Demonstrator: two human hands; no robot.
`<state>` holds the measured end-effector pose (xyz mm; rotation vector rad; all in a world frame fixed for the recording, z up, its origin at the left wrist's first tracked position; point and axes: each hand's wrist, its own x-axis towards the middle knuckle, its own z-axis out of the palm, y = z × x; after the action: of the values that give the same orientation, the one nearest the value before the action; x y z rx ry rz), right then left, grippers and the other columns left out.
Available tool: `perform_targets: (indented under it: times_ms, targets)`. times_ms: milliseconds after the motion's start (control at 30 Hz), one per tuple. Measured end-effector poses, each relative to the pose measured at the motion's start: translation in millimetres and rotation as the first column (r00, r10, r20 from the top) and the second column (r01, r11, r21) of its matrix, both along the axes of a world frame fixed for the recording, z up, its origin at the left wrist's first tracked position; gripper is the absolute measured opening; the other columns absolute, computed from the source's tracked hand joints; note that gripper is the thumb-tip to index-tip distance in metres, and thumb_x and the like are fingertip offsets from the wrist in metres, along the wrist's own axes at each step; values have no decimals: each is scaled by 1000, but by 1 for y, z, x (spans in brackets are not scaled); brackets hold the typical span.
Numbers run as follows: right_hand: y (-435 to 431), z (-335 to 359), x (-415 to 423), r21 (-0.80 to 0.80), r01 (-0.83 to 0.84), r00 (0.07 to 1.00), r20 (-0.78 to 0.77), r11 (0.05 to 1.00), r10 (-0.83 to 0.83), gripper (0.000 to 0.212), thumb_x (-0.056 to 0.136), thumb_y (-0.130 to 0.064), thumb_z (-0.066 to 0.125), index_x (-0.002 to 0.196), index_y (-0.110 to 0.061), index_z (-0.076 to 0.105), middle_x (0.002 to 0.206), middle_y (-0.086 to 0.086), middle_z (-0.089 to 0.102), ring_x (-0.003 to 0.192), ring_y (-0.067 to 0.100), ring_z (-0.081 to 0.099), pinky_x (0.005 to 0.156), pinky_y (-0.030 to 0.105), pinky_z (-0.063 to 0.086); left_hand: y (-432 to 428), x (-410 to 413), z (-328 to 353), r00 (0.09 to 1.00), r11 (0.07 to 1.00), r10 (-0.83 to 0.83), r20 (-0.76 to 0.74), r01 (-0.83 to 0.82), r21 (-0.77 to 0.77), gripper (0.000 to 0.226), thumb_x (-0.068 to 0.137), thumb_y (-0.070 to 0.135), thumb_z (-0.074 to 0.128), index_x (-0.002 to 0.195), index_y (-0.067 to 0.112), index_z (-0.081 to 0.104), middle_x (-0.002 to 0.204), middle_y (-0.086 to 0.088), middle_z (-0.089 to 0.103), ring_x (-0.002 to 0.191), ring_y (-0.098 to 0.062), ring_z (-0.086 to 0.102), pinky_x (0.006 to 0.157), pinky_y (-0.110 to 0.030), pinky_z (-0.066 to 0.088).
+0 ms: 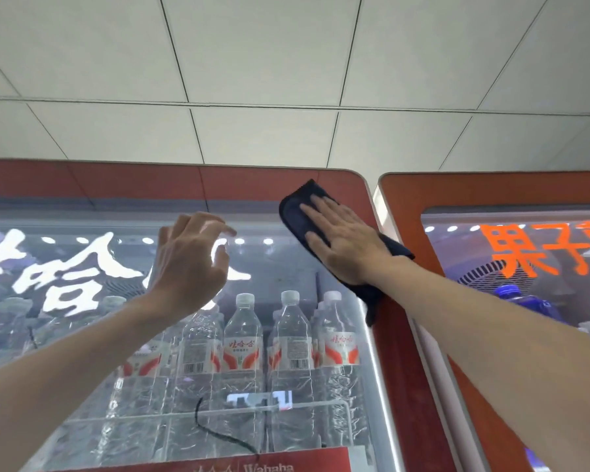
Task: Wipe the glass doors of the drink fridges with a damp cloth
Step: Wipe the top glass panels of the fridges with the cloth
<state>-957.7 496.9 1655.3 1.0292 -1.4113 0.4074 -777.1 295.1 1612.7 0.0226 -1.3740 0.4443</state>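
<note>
- Right now the dark cloth (297,212) lies flat on the left fridge's glass door (286,267), top right corner.
- Right hand (341,240) presses it, fingers straight.
- Left hand (188,260) hovers, loosely curled, holding nothing.
- Wiping underway; next, probably sweep leftward.
- Neighbouring fridge door (525,253) likely awaits.

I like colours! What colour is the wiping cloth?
Dark navy blue, nearly black; the head view shows the cloth best.
</note>
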Motion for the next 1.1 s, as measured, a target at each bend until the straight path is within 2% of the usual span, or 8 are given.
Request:
perform_targets:
  times_ms: [233, 367, 467, 600, 733, 867, 1000, 1100]
  targets:
    - [-6, 10, 9, -28, 94, 991, 103, 995, -90, 60, 110, -38, 13, 165, -23, -5, 173, 1, -15, 158, 13, -16, 128, 35, -12, -14, 6, -11, 993, 998, 60, 98, -57, -32, 40, 93, 29, 42, 125, 16, 63, 133, -2, 60, 120, -24, 54, 96, -39, 35]
    - [-28, -96, 30, 167, 87, 990, -127, 982, -66, 65, 106, -48, 8, 163, -25, -10, 171, 0, -19, 156, 15, -25, 129, 40, -11, -22, 23, -25, 994, 998, 62, 91, -63, 2, 41, 94, 27, 43, 127, 12, 62, 134, -6, 60, 123, -27, 54, 102, -45, 39]
    - [-32, -138, 33, 327, 80, 966, -257, 942, 7, 65, 108, -50, 19, 165, -29, -4, 172, -3, -13, 156, 11, -23, 128, 36, -13, -33, 36, -36, 989, 995, 91, 116, -96, 38, 46, 94, 31, 41, 134, 13, 57, 140, -4, 57, 129, -25, 49, 109, -47, 35]
    - [-36, -72, 34, 274, 96, 962, -273, 957, -18, 67, 106, -56, 18, 165, -31, 1, 173, -3, -10, 157, 8, -18, 129, 34, -11, -43, 37, -40, 981, 991, 133, 142, -135, 7, 50, 94, 33, 39, 139, 14, 53, 145, -3, 54, 132, -21, 48, 112, -43, 32]
    - [-52, 8, 42, 53, 94, 992, -87, 994, -89, 64, 107, -53, 15, 165, -30, -1, 173, -2, -13, 158, 10, -15, 129, 38, -8, -46, 36, -40, 983, 991, 131, 128, -132, 0, 51, 94, 32, 40, 140, 15, 52, 145, -1, 53, 132, -19, 46, 110, -35, 25]
    - [-63, 24, 50, -6, 117, 993, -1, 993, -117, 61, 110, -40, 15, 165, -22, -3, 173, 2, -15, 158, 13, -16, 128, 42, -11, -42, 36, -42, 985, 995, 103, 138, -104, 0, 52, 93, 31, 40, 141, 13, 52, 147, -1, 52, 136, -18, 44, 110, -30, 18]
    - [-71, -25, 72, 79, 50, 997, -59, 996, -45, 61, 110, -34, 18, 164, -15, -5, 171, 5, -19, 157, 12, -21, 128, 44, -12, -46, 46, -42, 989, 1000, -1, 149, 0, 4, 44, 98, 21, 44, 140, 12, 53, 146, -3, 53, 136, -19, 43, 113, -29, 18]
    - [-93, -99, 90, 282, 55, 964, -265, 958, 23, 64, 110, -40, 20, 165, -18, -3, 172, 0, -16, 156, 10, -22, 128, 39, -15, -63, 68, -37, 995, 1000, 5, 96, -4, -7, 46, 95, 24, 39, 136, 15, 56, 141, -1, 57, 131, -20, 47, 110, -33, 28]
